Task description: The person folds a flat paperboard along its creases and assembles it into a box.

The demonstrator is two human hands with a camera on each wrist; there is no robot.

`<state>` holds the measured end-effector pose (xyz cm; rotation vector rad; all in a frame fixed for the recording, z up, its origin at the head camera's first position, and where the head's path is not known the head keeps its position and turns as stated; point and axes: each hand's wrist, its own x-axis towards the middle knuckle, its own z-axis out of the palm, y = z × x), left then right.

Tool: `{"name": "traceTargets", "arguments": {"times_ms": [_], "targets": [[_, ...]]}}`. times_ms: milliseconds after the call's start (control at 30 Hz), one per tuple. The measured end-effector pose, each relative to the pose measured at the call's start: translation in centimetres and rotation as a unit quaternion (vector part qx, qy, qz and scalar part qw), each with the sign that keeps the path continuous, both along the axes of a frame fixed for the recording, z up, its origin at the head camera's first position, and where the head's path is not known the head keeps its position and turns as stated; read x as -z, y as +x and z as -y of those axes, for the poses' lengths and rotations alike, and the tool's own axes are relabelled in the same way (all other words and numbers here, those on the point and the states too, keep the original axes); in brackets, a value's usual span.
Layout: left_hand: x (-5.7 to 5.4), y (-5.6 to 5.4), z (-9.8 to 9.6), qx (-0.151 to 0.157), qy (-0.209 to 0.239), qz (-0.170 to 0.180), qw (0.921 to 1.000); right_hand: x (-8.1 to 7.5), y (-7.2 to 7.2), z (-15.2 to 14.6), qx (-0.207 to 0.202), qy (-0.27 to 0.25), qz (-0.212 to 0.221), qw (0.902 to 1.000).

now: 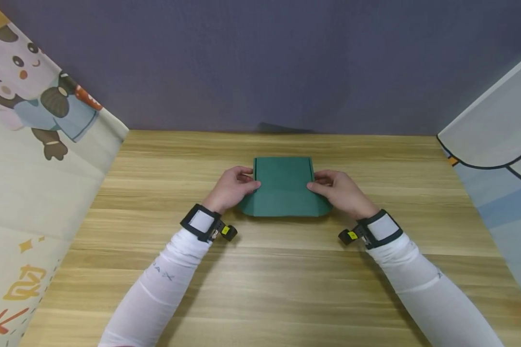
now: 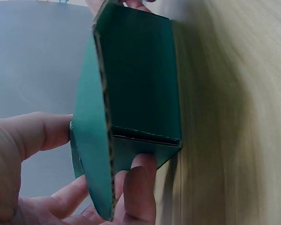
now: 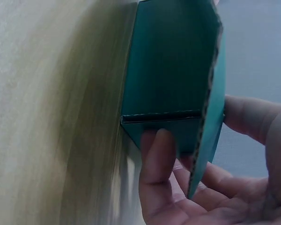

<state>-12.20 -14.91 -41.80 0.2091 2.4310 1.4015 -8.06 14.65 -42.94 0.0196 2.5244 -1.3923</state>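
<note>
We see a green box (image 1: 284, 178) of corrugated cardboard resting on the wood-grained table (image 1: 286, 289), near the middle of the head view and well forward of the person's body. Its lid lies across the top, and the front flap (image 1: 286, 207) juts out toward us over the front wall, its raw brown edge (we see the corrugation best from the wrists) standing clear of that wall.

Both hands are clamped on the box, one at each side. Our left hand (image 1: 232, 188) grips the left side, with the thumb at the lid's edge and the other fingers bent against the side wall below. Our right hand (image 1: 340, 192) grips the right side in much the same way, thumb on top, fingers lower down. In both wrist views we find a fingertip against the side wall, just behind the spread flap.

On each wrist we have a black strap carrying a small camera, over a white sleeve (image 1: 156, 284). Beyond the table rises a dark bluish panel (image 1: 286, 62); a cartoon-printed sheet (image 1: 39, 193) borders the left, and another printed sheet (image 1: 495, 120) borders the right.
</note>
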Motion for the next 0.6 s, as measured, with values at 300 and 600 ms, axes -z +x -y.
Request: {"name": "traceTargets", "arguments": {"times_ms": [300, 600], "targets": [[-0.3, 1.2, -0.6, 0.007, -0.087, -0.085, 0.9925, -0.2, 0.8, 0.5, 0.011, -0.001, -0.014, 0.9998], [-0.6, 1.5, -0.5, 0.013, -0.071, -0.102, 0.9922, -0.4, 1.3, 0.5, -0.003, 0.002, -0.016, 0.9999]]}}
